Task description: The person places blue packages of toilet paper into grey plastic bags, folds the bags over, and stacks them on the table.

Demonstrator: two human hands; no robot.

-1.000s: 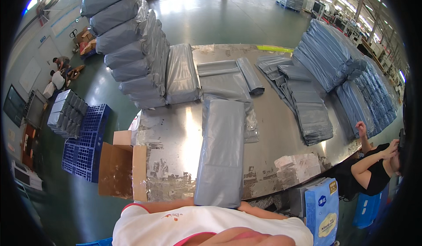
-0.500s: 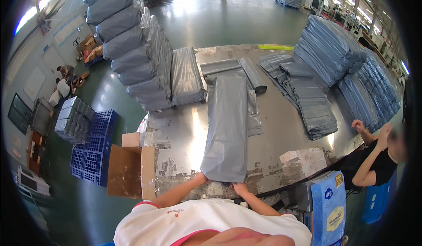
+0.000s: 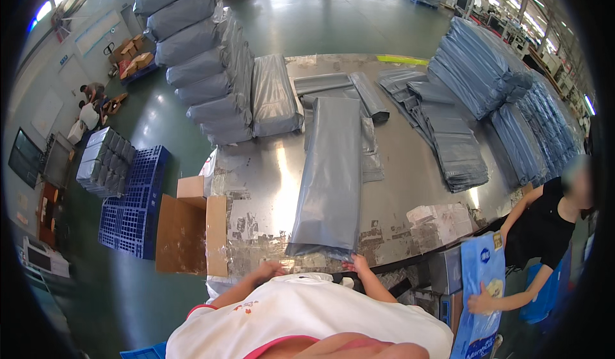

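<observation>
Your left hand (image 3: 269,270) and right hand (image 3: 356,265) sit at the near edge of the tabletop (image 3: 262,186), each at a bottom corner of the long grey bag (image 3: 332,173). The bag lies flat, stretching straight away from you down the middle. Whether your fingers pinch it or only rest on it cannot be told. An open cardboard box (image 3: 186,234) stands just left of the tabletop, and a stack of grey bags (image 3: 458,147) lies to the right.
</observation>
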